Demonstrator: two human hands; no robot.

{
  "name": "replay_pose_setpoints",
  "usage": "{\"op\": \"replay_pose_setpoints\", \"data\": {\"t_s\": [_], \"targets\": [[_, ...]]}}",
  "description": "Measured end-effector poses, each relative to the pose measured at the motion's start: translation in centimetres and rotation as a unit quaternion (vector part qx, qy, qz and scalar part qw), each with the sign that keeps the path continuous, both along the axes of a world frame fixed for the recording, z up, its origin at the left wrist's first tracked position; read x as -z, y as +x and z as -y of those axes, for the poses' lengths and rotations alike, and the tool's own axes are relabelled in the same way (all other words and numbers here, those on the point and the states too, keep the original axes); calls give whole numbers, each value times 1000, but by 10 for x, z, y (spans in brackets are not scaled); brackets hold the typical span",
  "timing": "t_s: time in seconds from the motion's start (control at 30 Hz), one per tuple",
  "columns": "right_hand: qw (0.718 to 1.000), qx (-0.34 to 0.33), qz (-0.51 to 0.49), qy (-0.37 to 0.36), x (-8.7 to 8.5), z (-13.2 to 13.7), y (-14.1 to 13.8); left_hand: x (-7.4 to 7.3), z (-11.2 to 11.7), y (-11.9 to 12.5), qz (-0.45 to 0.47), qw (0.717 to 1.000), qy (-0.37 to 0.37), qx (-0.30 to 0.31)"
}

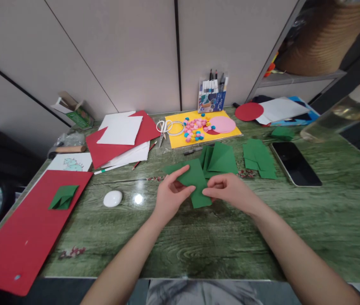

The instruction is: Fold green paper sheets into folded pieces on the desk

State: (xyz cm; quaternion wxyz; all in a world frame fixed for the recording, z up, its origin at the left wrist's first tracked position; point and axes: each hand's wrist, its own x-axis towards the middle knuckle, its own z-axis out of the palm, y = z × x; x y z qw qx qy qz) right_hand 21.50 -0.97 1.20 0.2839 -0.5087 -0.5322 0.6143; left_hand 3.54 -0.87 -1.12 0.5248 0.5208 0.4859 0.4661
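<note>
Between my two hands is a piece of green paper, raised a little above the table and tilted. My left hand pinches its left side with the thumb on top. At the paper's right edge, my right hand grips it between thumb and fingers; the lower fingers are partly hidden. Just behind stands a folded green paper with its flaps apart. Flat green paper pieces lie overlapping to the right. Another folded green paper rests on the red sheet at the left.
Scissors and a tape roll lie near a yellow sheet with several coloured pom-poms. A phone and a clear bottle are at the right. A white oval object sits left of my hands. Behind stands a pen box.
</note>
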Motion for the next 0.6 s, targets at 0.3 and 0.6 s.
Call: {"op": "replay_pose_setpoints", "data": {"t_s": [0.3, 0.6], "targets": [[1000, 6, 21, 8, -2, 1, -1, 3, -2, -2, -5, 1000, 2, -16], [1000, -8, 8, -16, 1, 2, -1, 4, -3, -4, -13, 1000, 11, -25]]}}
